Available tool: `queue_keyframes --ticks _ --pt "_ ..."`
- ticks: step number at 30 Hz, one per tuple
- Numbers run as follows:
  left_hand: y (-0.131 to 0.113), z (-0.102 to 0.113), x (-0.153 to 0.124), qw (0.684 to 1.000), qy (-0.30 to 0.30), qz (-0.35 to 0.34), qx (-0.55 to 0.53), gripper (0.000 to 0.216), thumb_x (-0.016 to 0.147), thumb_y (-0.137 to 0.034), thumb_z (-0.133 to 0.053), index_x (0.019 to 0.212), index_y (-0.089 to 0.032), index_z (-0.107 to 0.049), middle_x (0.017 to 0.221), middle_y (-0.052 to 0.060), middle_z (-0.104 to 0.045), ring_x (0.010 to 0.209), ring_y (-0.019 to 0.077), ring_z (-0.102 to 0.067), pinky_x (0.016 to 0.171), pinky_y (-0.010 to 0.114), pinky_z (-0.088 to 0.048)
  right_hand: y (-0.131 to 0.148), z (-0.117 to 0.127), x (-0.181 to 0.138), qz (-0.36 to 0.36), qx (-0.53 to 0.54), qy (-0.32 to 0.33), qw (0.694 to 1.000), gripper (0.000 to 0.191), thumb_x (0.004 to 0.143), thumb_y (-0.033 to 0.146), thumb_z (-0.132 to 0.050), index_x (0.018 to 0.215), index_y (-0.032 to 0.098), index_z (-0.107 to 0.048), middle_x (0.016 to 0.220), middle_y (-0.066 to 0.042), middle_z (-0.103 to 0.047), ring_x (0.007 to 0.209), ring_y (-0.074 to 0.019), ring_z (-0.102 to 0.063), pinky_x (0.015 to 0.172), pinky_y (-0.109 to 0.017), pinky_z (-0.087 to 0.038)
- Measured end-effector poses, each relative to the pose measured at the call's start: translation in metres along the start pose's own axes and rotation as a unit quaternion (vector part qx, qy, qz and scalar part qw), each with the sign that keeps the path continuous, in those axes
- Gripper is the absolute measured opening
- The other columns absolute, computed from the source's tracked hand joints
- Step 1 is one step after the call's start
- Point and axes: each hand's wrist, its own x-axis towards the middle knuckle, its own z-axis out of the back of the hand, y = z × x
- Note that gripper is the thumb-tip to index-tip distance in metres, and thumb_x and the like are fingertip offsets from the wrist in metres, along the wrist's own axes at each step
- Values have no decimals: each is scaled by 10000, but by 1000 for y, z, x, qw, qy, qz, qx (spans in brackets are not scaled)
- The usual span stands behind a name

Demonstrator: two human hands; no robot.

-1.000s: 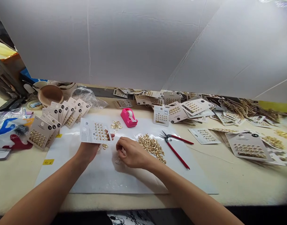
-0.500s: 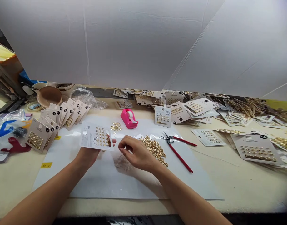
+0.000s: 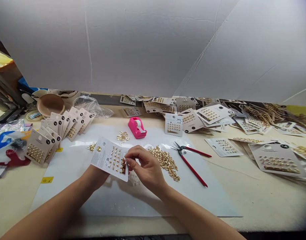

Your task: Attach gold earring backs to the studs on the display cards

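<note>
My left hand (image 3: pixel 98 176) is closed on an earring card (image 3: pixel 103 160), holding it tilted above the white sheet from underneath; most of its fingers are hidden by the card. Rows of gold studs and small print show on the upturned face. At the card's right edge, my right hand (image 3: pixel 145 166) has thumb and forefinger pinched together by the end row. Whatever may be between those fingertips is too small to make out. A heap of small gold pieces (image 3: pixel 165 160) lies just right of my right hand. Gold hoops (image 3: pixel 123 136) lie loose beyond the card.
Red-handled pliers (image 3: pixel 192 163) lie right of the heap. A pink tape dispenser (image 3: pixel 137 128) stands behind it. Fanned earring cards (image 3: pixel 38 146) lean at left, near a brown bowl (image 3: pixel 51 105). Many more cards (image 3: pixel 212 114) are piled along the back and right, below a white panel (image 3: pixel 143 50).
The card has turned, its right end now lower and closer to me. My right hand, apart from the card before, has its fingertips at the card's right edge.
</note>
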Motion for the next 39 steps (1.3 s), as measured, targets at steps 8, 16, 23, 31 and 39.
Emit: queue_keyframes --ticks 8,16,23,31,39 --pt "4 3 2 1000 5 -16 -3 244 634 -390 -721 746 -184 -652 763 77 -689 883 277 -653 732 379 -524 -2 1 0 -1 -17 11 1000 67 791 158 -599 785 210 -642 767 -24 -571 672 -136 -549 505 -268 -497" --pt "4 4 0 1000 7 -8 0 268 629 -439 -714 670 -183 -647 726 79 -684 866 283 -656 713 378 -519 -1 1 -1 -3 -21 8 1000 45 795 181 -602 774 207 -631 752 -16 -568 637 -129 -542 511 -278 -492" --pt "7 6 2 1000 2 -24 7 246 635 -421 -720 713 -194 -667 717 69 -690 847 276 -664 703 367 -527 0 1 -1 -1 -34 12 999 43 799 196 -590 774 205 -622 740 -19 -578 639 -128 -546 499 -266 -478" --pt "6 5 2 1000 12 -8 10 286 622 -450 -719 753 -198 -680 664 70 -686 775 286 -678 654 388 -539 0 0 -1 -25 -6 14 1000 54 805 222 -583 763 195 -602 738 -8 -563 572 -103 -539 488 -257 -489" --pt "8 7 3 999 11 -31 14 287 640 -459 -700 734 -189 -674 654 63 -679 786 280 -672 661 375 -525 1 2 -1 -2 -42 19 999 40 802 206 -592 771 199 -616 731 -21 -577 630 -136 -563 529 -289 -494"
